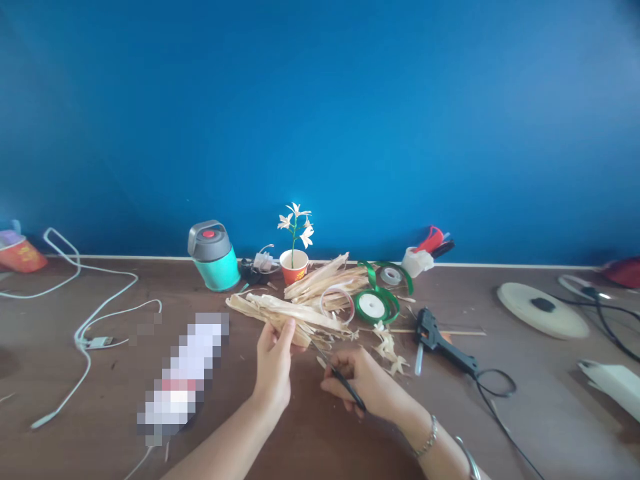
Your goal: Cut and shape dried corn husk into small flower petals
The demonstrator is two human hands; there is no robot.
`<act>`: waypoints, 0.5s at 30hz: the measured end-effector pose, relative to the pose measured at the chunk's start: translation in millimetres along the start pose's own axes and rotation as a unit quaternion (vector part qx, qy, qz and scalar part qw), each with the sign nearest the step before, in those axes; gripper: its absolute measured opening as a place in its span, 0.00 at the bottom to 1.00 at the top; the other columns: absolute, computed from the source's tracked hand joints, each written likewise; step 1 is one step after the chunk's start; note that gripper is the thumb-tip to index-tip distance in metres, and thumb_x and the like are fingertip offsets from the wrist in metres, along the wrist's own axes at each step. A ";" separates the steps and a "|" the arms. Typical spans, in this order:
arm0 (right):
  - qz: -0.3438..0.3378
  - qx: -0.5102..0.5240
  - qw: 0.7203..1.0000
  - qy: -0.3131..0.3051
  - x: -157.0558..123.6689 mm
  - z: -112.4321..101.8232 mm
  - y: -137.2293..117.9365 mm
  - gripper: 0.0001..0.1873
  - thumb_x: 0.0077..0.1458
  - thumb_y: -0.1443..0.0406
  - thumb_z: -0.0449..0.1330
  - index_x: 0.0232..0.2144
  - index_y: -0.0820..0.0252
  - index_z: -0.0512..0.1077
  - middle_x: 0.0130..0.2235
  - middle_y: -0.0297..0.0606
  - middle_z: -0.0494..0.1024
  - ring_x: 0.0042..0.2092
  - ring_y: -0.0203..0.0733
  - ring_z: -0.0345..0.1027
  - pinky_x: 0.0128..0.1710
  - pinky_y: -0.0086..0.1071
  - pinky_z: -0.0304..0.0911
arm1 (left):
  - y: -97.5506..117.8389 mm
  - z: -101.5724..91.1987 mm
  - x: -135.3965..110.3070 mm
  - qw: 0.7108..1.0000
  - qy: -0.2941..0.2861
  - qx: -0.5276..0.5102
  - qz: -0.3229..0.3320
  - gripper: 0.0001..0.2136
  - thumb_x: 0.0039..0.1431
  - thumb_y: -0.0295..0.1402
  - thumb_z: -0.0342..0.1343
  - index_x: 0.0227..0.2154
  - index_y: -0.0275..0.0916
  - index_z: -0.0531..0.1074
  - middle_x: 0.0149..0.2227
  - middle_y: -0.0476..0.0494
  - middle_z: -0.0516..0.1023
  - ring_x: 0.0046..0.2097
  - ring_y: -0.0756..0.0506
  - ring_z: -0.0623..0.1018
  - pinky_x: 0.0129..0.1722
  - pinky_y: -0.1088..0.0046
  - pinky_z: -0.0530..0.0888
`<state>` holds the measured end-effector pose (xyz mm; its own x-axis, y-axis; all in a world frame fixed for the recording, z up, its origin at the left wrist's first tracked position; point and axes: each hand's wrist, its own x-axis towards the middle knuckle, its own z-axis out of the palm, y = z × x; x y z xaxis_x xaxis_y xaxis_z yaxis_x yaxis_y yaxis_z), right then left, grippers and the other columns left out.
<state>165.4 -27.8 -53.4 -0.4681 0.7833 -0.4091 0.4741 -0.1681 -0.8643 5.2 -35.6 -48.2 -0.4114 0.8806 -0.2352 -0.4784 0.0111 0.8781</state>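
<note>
My left hand (pixel 276 357) pinches a piece of dried corn husk (pixel 301 335) between thumb and fingers. In my right hand (pixel 357 383) is a pair of scissors (pixel 346 385) with dark handles, its blades pointing up and left towards that husk. Whether the blades touch the husk I cannot tell. Just beyond both hands lies a pile of pale dried husks (pixel 325 280). Several cut, petal-shaped husk pieces (pixel 387 343) lie to the right of it. A paper cup (pixel 293 267) behind the pile holds a green stem with white husk flowers (pixel 300 223).
A green ribbon spool (pixel 373 305) and tape rolls (pixel 391 276) lie right of the pile. Farther right are a black glue gun (pixel 440 340) with its cord and a round lid (pixel 543 310). To the left stand a turquoise flask (pixel 215 260), white cables (pixel 107 307) and a blurred-out object (pixel 185 373).
</note>
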 end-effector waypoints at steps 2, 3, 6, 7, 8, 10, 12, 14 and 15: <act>0.004 -0.001 1.000 0.001 -0.4 0.1 -0.9 0.10 0.48 0.60 0.62 0.27 0.62 0.70 0.14 0.26 0.68 0.12 0.27 0.56 0.09 0.19 0.52 | 0.2 -0.1 -0.1 1.000 0.001 0.001 -0.002 0.18 0.41 0.43 0.67 0.30 0.36 0.69 0.25 0.50 0.74 0.27 0.51 0.72 0.24 0.78 0.69; 0.006 -0.001 1.000 0.003 -0.6 0.2 -1.3 0.10 0.47 0.60 0.62 0.27 0.63 0.70 0.14 0.26 0.68 0.12 0.27 0.56 0.09 0.19 0.52 | 0.3 -0.2 -0.2 1.000 0.001 0.001 -0.002 0.18 0.41 0.43 0.67 0.29 0.36 0.69 0.25 0.50 0.74 0.27 0.51 0.72 0.25 0.78 0.69; 0.007 0.002 1.000 0.005 -0.8 0.4 -2.3 0.10 0.47 0.61 0.62 0.27 0.62 0.70 0.14 0.26 0.68 0.12 0.27 0.56 0.09 0.19 0.52 | 0.6 -0.4 -0.4 1.000 0.003 -0.001 -0.005 0.18 0.40 0.43 0.67 0.28 0.36 0.69 0.25 0.50 0.74 0.27 0.51 0.72 0.24 0.78 0.68; 0.008 0.004 1.000 0.005 -0.8 0.3 -2.6 0.10 0.47 0.60 0.62 0.27 0.62 0.70 0.14 0.26 0.68 0.12 0.27 0.56 0.09 0.19 0.52 | 0.6 -0.4 -0.4 1.000 0.004 -0.002 -0.006 0.18 0.40 0.43 0.67 0.27 0.36 0.69 0.24 0.51 0.73 0.26 0.51 0.71 0.24 0.78 0.68; 0.010 0.005 1.000 0.005 -0.7 0.3 -2.8 0.10 0.47 0.60 0.62 0.27 0.62 0.70 0.14 0.26 0.68 0.12 0.27 0.56 0.09 0.19 0.53 | 0.6 -0.5 -0.4 1.000 0.004 -0.002 -0.007 0.18 0.40 0.43 0.67 0.28 0.36 0.69 0.24 0.51 0.73 0.26 0.51 0.71 0.24 0.78 0.68; 0.014 0.007 1.000 0.004 -0.5 -0.1 -3.1 0.10 0.47 0.60 0.62 0.27 0.62 0.70 0.14 0.26 0.69 0.13 0.28 0.56 0.10 0.20 0.53 | 0.3 -0.5 -0.2 1.000 0.000 0.001 -0.011 0.18 0.40 0.43 0.67 0.29 0.36 0.69 0.25 0.51 0.74 0.26 0.51 0.71 0.24 0.78 0.68; 0.016 0.006 1.000 0.005 -0.5 -0.4 -3.3 0.10 0.46 0.60 0.62 0.28 0.62 0.71 0.14 0.26 0.69 0.13 0.28 0.56 0.10 0.20 0.52 | 0.0 -0.4 -0.1 1.000 -0.004 0.005 -0.015 0.19 0.40 0.43 0.67 0.31 0.36 0.70 0.26 0.50 0.75 0.27 0.51 0.72 0.24 0.78 0.68; 0.017 0.003 1.000 0.005 -0.9 -0.6 -3.4 0.09 0.46 0.61 0.62 0.28 0.62 0.71 0.14 0.26 0.69 0.12 0.28 0.56 0.10 0.20 0.51 | -0.3 -0.4 -0.2 1.000 -0.005 0.004 -0.018 0.19 0.40 0.43 0.67 0.31 0.36 0.70 0.26 0.50 0.75 0.27 0.51 0.72 0.24 0.78 0.68; 0.016 0.001 1.000 0.005 -1.2 -0.5 -3.4 0.09 0.46 0.61 0.62 0.28 0.62 0.71 0.14 0.26 0.69 0.12 0.28 0.56 0.10 0.20 0.52 | -0.3 -0.3 -0.3 1.000 -0.005 0.003 -0.017 0.19 0.40 0.43 0.67 0.30 0.36 0.70 0.26 0.50 0.75 0.27 0.51 0.72 0.24 0.78 0.68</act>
<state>164.7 -27.8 -49.8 -0.4451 0.7834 -0.4338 0.4867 -0.1950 -0.8515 5.2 -36.0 -48.6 -0.3879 0.8841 -0.2606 -0.4877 0.0431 0.8719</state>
